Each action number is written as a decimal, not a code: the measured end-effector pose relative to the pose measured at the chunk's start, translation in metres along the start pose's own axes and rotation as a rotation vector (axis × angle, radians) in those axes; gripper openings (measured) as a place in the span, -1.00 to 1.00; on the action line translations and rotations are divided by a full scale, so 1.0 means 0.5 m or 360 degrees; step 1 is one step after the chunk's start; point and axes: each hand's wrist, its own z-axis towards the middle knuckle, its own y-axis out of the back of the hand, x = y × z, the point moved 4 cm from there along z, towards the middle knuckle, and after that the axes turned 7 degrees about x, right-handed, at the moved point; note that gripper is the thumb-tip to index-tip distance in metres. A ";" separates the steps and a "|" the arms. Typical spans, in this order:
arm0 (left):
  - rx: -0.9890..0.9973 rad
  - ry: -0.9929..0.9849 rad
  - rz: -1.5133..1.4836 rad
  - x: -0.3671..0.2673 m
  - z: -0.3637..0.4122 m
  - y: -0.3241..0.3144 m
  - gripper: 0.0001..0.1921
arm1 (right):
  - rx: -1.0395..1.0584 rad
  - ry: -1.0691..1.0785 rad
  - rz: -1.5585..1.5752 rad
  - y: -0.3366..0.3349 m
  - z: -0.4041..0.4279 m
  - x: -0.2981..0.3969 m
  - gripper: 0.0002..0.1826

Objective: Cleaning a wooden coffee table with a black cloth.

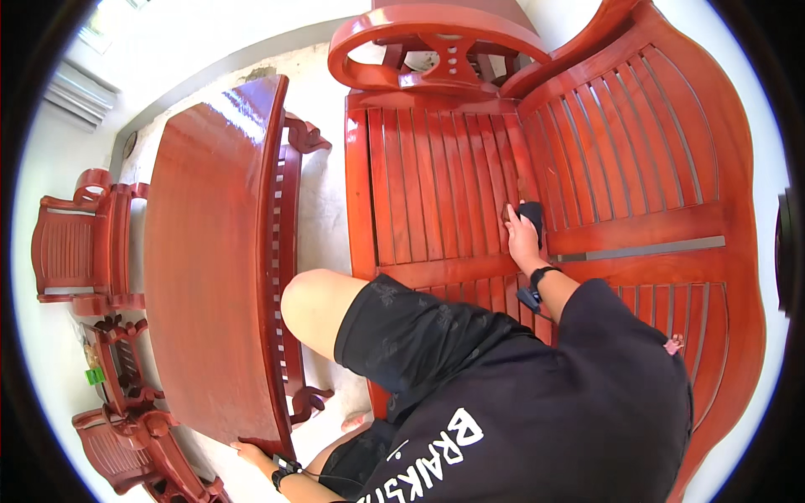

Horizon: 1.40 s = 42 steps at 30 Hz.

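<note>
On the slatted seat of a glossy red-brown wooden bench [440, 188], my right hand [523, 239] is closed around a black cloth-like item [532, 221], close to the foot of the backrest [629, 144]. A small brown thing shows at its fingertips; what it is cannot be told. My left hand [253, 455] lies at the near corner of a long polished wooden table [207, 270], its fingers against the edge and partly hidden. Both wrists wear black bands with small devices; a thin cable runs from the left one.
Wooden armchairs [78, 248] and a small side table [116, 364] bearing a green item [95, 376] stand beyond the long table. The bench's curved armrest [440, 38] rises at the top. My bare knee [321, 308] is between bench and table.
</note>
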 end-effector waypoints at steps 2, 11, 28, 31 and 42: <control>-0.0005 -0.0008 0.0051 0.008 0.015 0.000 -0.05 | 0.0162 0.0217 0.0090 0.021 -0.057 -0.015 -0.46; 0.0037 -0.0311 -0.0226 0.089 0.095 -0.063 -0.28 | 0.0937 0.0570 -0.0107 0.076 -0.201 0.010 -0.40; 0.0724 -0.0010 -0.0582 -0.017 -0.125 0.006 -0.08 | 0.0795 0.0460 -0.0672 -0.090 0.349 0.524 -0.25; 0.0649 0.0006 -0.0469 0.075 -0.130 0.075 -0.11 | 0.1314 0.0478 -0.0526 -0.148 0.293 0.546 0.06; 0.0078 0.0130 -0.0553 -0.006 -0.108 0.009 -0.25 | 0.0704 0.0765 -0.0536 -0.024 0.245 0.570 -0.73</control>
